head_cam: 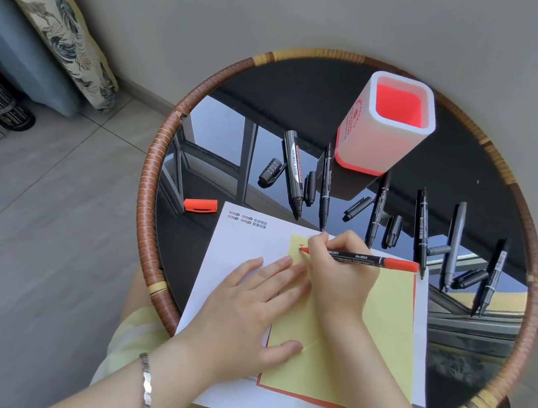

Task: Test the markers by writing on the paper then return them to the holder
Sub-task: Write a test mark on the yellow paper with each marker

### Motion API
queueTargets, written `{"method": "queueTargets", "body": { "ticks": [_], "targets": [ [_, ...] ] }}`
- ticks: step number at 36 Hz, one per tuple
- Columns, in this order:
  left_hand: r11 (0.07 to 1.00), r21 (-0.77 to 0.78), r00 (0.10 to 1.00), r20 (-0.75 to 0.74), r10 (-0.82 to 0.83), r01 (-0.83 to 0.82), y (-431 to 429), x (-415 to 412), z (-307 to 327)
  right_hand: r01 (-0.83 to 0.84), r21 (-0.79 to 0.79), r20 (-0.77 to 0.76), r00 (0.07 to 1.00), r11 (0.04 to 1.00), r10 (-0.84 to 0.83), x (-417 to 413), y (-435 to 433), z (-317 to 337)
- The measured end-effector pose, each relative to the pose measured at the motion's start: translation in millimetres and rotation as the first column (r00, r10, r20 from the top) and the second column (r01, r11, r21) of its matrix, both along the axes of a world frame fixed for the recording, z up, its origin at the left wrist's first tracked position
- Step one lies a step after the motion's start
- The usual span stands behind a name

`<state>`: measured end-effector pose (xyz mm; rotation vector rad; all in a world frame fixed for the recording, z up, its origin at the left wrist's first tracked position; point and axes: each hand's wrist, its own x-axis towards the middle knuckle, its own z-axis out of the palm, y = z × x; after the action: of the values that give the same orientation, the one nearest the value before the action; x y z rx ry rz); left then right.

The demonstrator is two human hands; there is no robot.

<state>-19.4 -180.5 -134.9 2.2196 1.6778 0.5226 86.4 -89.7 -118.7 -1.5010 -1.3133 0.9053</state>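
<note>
Between paper point(394, 308) and holder point(363, 137) lie markers point(294, 173), caps point(269, 172).

Red marker point(370, 260) barrel: "No.6824", below it "Permanent Marker", partly legible.

White sheet point(242, 234), top left corner: four small "CCTV" logos, channel digits too small to read; beside them Chinese print "央视频道 / 展播品牌".

Thick black marker point(295, 169): red label along barrel, lettering illegible.

Holder point(366, 138) side: red dotted emblem, illegible.

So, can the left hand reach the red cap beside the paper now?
Probably yes. The left hand lies flat on the yellow paper, holding nothing, and only white sheet and bare tabletop lie between it and the red cap.
</note>
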Motion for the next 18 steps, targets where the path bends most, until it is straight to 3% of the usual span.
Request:
{"method": "queueTargets", "body": {
  "ticks": [10,18],
  "targets": [
    [1.000,-0.004,1.000,-0.013,-0.002,0.002,-0.4,-0.3,0.1,-0.020,-0.024,0.003,1.000,1.000,0.020,1.1,-0.6,-0.6],
    [1.000,-0.007,0.999,-0.035,-0.005,0.005,-0.4,-0.4,0.4,0.096,0.051,0.029,0.995,0.994,-0.098,0.5,-1.2,-2.9]
  ]
}}
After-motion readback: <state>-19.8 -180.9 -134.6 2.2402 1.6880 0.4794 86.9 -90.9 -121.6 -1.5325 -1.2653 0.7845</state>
